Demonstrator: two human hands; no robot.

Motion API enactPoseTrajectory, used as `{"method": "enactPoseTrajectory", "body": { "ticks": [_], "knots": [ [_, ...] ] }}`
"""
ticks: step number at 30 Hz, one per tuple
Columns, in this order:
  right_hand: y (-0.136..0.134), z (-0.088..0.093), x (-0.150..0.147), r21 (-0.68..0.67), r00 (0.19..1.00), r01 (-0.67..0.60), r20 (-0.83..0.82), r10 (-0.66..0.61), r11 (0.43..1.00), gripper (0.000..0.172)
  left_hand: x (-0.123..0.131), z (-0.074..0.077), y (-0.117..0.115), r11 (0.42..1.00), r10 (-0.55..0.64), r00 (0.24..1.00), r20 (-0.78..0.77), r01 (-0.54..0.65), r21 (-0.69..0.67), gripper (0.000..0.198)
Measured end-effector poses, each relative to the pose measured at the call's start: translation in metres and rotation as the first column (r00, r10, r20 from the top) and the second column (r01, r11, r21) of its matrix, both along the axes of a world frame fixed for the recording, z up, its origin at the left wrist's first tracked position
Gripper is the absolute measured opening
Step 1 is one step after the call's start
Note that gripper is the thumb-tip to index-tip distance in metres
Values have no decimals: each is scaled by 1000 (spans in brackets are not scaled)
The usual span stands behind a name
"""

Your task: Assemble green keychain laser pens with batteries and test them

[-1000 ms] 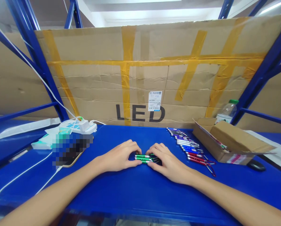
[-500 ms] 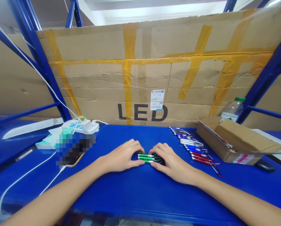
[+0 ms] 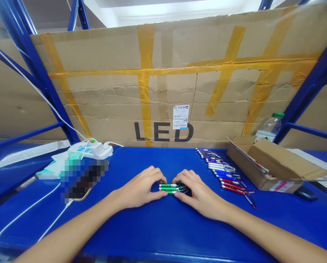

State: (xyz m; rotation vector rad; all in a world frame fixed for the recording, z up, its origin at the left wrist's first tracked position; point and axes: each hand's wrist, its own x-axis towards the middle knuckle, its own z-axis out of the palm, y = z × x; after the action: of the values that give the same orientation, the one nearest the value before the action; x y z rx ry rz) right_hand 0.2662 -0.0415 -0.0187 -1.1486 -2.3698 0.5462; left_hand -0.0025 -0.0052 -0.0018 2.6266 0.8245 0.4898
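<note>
A small bunch of green pen lights [image 3: 170, 187] lies on the blue shelf [image 3: 158, 223] between my hands. My left hand [image 3: 141, 186] curls round the bunch's left ends, thumb below and fingers above. Over the right ends my right hand [image 3: 197, 191] is cupped the same way, hiding that part of the bunch. Both hands rest on the shelf surface.
A row of silver, purple, blue and red pen lights [image 3: 223, 171] lies to the right, beside an open cardboard box [image 3: 273, 164] and a plastic bottle [image 3: 269, 128]. A power strip [image 3: 89, 149], white cables and a phone [image 3: 80, 180] sit at left. A taped cardboard wall [image 3: 163, 84] stands behind.
Both hands stay on the green pen lights, pressing them slightly closer together. The view has shifted a little.
</note>
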Motion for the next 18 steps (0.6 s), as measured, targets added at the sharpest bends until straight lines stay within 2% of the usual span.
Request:
{"method": "enactPoseTrajectory", "body": {
  "ticks": [9,18],
  "knots": [
    [2,1,0,-33,998,-16,-54,14,999,12,1,3,-2,997,13,999,35,-11,-75,20],
    [2,0,1,-40,1000,10,-22,-11,999,13,1,3,-2,998,27,1000,-5,-28,-54,24]
  ]
}}
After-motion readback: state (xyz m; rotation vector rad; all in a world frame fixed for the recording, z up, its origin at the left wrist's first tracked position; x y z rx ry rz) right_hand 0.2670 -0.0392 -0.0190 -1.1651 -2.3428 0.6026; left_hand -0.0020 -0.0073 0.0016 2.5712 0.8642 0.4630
